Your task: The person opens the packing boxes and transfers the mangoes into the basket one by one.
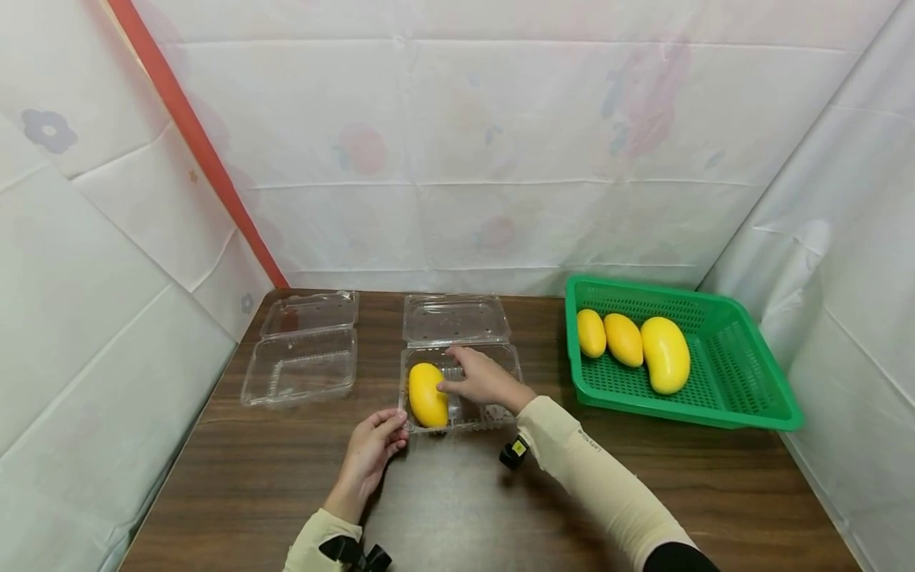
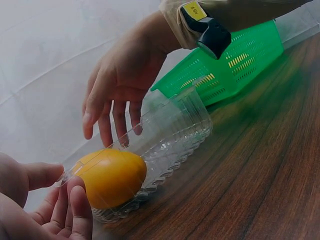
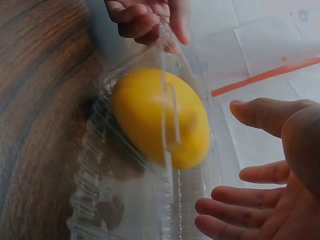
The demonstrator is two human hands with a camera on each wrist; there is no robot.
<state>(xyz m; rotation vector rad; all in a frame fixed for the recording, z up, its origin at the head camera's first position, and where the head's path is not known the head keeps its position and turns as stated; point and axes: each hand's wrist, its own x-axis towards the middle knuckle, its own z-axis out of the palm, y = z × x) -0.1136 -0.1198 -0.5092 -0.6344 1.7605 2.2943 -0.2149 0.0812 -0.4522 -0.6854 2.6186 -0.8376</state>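
A yellow mango (image 1: 427,396) lies in the left part of an opened clear plastic clamshell box (image 1: 472,419). My left hand (image 1: 373,446) pinches the near left corner of that box between thumb and fingers, as the left wrist view also shows. Over the box is my right hand (image 1: 488,377), its fingers spread and apart from the mango (image 3: 160,117) in the right wrist view. Nothing is held in the right hand (image 2: 127,75).
Another opened clear clamshell box (image 1: 300,365) stands at the left. A green basket (image 1: 758,373) at the right holds several things: a large mango (image 1: 666,355) and two smaller ones (image 1: 623,340). White sheeting (image 1: 457,159) rises behind the wooden table (image 1: 457,508).
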